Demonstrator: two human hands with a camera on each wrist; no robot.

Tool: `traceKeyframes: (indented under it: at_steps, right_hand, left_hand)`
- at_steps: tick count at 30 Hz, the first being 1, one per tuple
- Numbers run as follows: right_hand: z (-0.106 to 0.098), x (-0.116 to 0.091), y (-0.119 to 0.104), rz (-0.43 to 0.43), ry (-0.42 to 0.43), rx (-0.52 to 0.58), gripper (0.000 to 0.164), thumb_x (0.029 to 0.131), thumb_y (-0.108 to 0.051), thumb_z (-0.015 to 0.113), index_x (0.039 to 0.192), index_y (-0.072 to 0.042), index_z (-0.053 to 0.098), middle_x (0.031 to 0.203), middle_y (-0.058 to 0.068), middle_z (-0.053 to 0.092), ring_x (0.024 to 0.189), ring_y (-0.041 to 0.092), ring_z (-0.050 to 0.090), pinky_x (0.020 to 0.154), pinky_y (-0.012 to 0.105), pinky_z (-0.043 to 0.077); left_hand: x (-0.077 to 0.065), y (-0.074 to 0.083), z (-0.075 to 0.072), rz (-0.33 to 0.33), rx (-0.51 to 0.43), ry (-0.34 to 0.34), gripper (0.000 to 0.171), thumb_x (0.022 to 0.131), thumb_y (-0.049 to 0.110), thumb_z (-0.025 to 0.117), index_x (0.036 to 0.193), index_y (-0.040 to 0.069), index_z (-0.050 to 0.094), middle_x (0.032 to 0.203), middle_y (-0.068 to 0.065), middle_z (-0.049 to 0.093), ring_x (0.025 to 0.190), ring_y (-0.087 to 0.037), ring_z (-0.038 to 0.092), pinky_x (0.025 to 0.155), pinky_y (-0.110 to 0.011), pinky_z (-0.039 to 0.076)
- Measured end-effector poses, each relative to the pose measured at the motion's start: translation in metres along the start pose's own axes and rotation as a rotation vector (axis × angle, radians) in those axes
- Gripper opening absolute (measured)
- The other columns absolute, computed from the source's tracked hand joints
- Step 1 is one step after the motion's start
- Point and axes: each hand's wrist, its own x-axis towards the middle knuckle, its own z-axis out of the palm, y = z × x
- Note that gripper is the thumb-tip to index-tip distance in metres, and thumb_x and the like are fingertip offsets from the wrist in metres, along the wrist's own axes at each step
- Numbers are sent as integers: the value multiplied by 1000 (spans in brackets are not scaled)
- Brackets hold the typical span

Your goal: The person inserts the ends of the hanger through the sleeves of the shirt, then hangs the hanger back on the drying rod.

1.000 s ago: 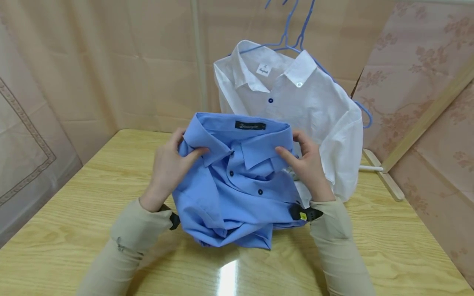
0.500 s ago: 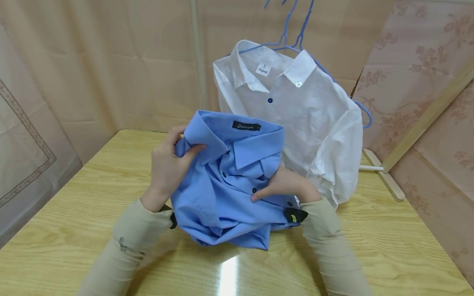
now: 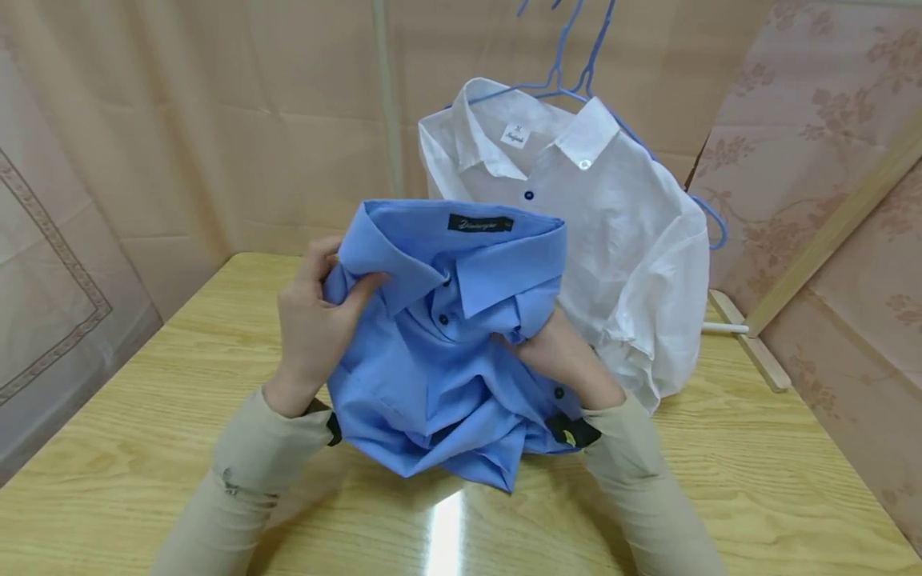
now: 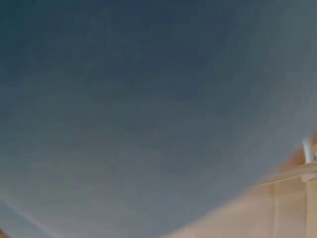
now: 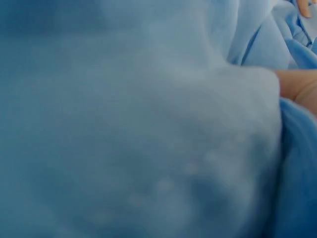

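A blue button-up shirt (image 3: 425, 360) with a dark neck label is bunched above the table in the head view, its collar standing upright. My left hand (image 3: 313, 312) pinches the shirt beside the collar, thumb in front and fingers behind. My right hand (image 3: 558, 352) reaches into the shirt's front under the right collar point. Cloth hides its fingers, so their grip does not show. Blurred shirt fabric (image 4: 148, 124) fills most of the left wrist view. In the right wrist view, blue cloth (image 5: 138, 124) covers nearly everything, with a bit of the right hand (image 5: 299, 87) at the edge.
Behind the blue shirt, a white shirt (image 3: 605, 224) hangs on a blue hanger (image 3: 558, 84), close to my right hand. A wooden stand foot (image 3: 749, 340) with a white rod (image 3: 723, 328) is at the right. The wood-grain table (image 3: 180, 376) lies underneath.
My right hand has let go of the right collar side, moved down and slipped its fingers into the shirt front. My left hand keeps its hold, shifting slightly left; the collar has risen a little.
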Motion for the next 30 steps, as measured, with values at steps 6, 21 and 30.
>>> traceKeyframes:
  at_steps: [6, 21, 30]
  right_hand:
    - [-14, -7, -25, -1, 201, 105, 43, 73, -8, 61, 105, 5, 35, 97, 13, 42, 85, 22, 44, 75, 36, 37]
    - [-65, -27, -80, -330, 456, 23, 27, 74, -13, 46, 92, 6, 53, 84, 12, 53, 78, 16, 46, 71, 24, 36]
    - [-61, -40, -70, -379, 252, -275, 22, 76, -16, 51, 95, -6, 51, 86, 3, 49, 75, 12, 45, 57, 28, 40]
  left_hand:
    - [9, 29, -9, -18, -170, 73, 37, 67, -4, 68, 99, -9, 51, 85, -13, 61, 76, -13, 57, 68, -24, 43]
    - [7, 59, -25, -73, -357, -93, 38, 70, -10, 60, 107, -7, 51, 105, -8, 55, 75, -11, 50, 71, -23, 37]
    - [5, 49, -23, -104, -478, -4, 19, 73, 0, 63, 90, 0, 57, 86, -6, 60, 77, -17, 55, 70, -26, 42]
